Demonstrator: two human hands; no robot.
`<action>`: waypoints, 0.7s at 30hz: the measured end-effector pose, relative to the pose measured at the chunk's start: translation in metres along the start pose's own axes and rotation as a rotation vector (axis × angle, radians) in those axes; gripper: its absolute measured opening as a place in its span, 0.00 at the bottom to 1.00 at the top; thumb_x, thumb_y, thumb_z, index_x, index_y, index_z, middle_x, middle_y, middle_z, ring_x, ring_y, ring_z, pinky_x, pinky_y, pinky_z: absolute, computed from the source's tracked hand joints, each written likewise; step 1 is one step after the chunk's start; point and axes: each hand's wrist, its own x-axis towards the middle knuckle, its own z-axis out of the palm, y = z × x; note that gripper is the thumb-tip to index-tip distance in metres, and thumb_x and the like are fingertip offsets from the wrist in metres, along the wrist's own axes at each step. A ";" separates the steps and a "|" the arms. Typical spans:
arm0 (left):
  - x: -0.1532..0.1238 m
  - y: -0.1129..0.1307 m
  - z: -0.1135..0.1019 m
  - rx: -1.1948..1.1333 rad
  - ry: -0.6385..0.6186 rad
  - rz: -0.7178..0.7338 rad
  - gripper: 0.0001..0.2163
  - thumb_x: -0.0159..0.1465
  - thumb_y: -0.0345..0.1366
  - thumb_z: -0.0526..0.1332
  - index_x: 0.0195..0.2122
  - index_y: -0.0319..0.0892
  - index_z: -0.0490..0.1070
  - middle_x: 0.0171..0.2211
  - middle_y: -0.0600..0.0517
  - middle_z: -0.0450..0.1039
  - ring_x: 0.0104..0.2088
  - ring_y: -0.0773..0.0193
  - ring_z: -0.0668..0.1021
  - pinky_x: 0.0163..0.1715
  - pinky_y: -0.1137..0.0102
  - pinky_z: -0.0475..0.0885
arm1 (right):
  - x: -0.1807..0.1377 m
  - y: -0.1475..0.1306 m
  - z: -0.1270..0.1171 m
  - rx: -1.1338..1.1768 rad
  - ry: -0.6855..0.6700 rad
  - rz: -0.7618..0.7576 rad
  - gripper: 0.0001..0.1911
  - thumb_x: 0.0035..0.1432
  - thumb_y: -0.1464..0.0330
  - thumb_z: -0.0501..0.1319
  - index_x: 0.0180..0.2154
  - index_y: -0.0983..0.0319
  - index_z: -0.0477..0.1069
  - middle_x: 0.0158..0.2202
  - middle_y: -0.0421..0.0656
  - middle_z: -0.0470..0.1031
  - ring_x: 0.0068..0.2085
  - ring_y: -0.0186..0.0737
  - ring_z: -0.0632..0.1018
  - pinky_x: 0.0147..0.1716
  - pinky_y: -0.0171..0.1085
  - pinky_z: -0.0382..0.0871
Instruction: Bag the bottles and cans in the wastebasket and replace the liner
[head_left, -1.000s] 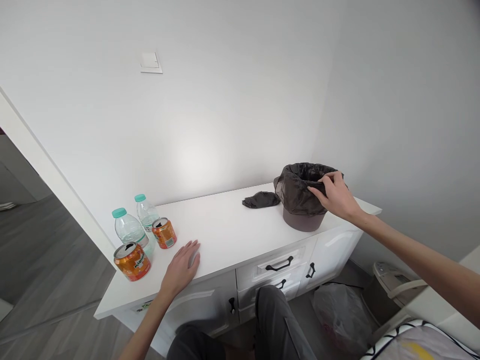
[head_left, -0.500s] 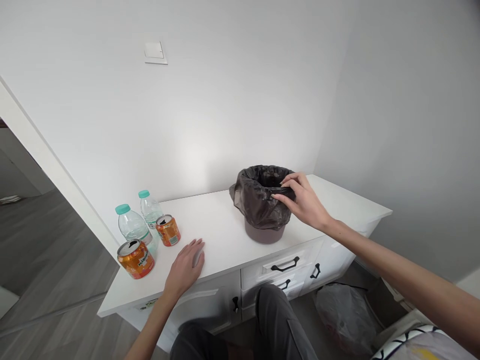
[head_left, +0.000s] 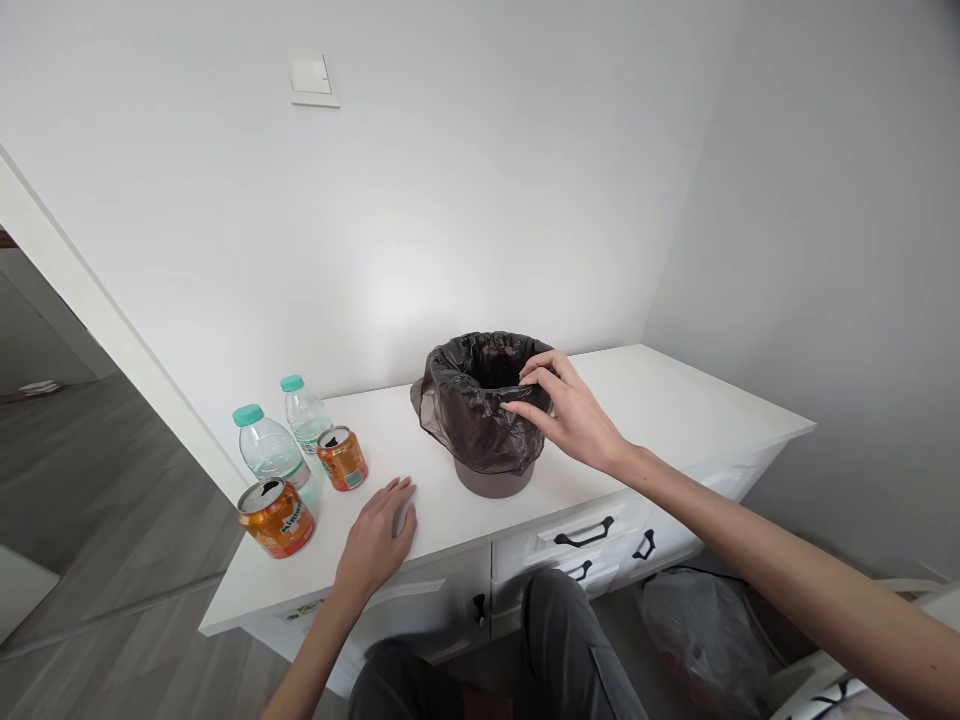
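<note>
A small dark bin [head_left: 491, 478] lined with a black plastic bag [head_left: 469, 410] stands near the middle of a white cabinet top [head_left: 660, 400]. My right hand [head_left: 566, 410] grips the bin's rim on its right side, fingers pinched over the bag's edge. My left hand [head_left: 379, 535] lies flat on the top near its front edge, fingers stretched out, holding nothing. Left of that hand stand two orange drink cans [head_left: 277, 516] [head_left: 343, 458] and two clear water bottles with teal caps [head_left: 264, 448] [head_left: 303, 408].
The cabinet has drawers with black handles [head_left: 583, 535] below the top. A grey plastic bag [head_left: 694, 630] lies on the floor at the right. My legs in dark trousers [head_left: 555, 650] are under the front edge. A light switch [head_left: 311, 80] is on the wall.
My right hand has slid the lined bin leftward along the top, from the right end to near the middle. The dark crumpled bag seen earlier is out of sight. My left hand stayed put.
</note>
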 end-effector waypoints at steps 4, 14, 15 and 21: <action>0.001 -0.001 0.002 0.004 -0.007 -0.005 0.20 0.73 0.44 0.52 0.61 0.45 0.72 0.65 0.49 0.72 0.69 0.53 0.70 0.68 0.52 0.68 | -0.001 -0.005 -0.005 0.003 0.011 0.020 0.12 0.70 0.57 0.62 0.48 0.56 0.70 0.53 0.50 0.69 0.56 0.52 0.75 0.56 0.53 0.73; 0.004 0.004 -0.001 -0.001 0.028 0.003 0.18 0.72 0.45 0.54 0.59 0.48 0.74 0.63 0.50 0.75 0.66 0.52 0.73 0.65 0.52 0.71 | -0.070 0.068 0.025 0.224 0.460 0.565 0.20 0.72 0.50 0.53 0.48 0.58 0.72 0.49 0.49 0.76 0.49 0.46 0.77 0.52 0.49 0.74; 0.004 0.005 -0.001 0.000 0.028 0.003 0.18 0.72 0.45 0.54 0.58 0.48 0.75 0.63 0.50 0.75 0.66 0.52 0.73 0.65 0.52 0.71 | -0.082 0.084 0.034 0.280 0.411 0.654 0.22 0.72 0.48 0.52 0.44 0.58 0.72 0.46 0.49 0.78 0.46 0.46 0.78 0.48 0.46 0.74; 0.004 0.007 -0.002 -0.001 0.011 -0.011 0.19 0.72 0.45 0.54 0.59 0.47 0.74 0.63 0.50 0.75 0.67 0.52 0.73 0.66 0.52 0.71 | -0.126 0.134 0.073 0.301 0.137 0.873 0.29 0.68 0.42 0.51 0.30 0.57 0.69 0.29 0.44 0.78 0.31 0.43 0.76 0.38 0.41 0.70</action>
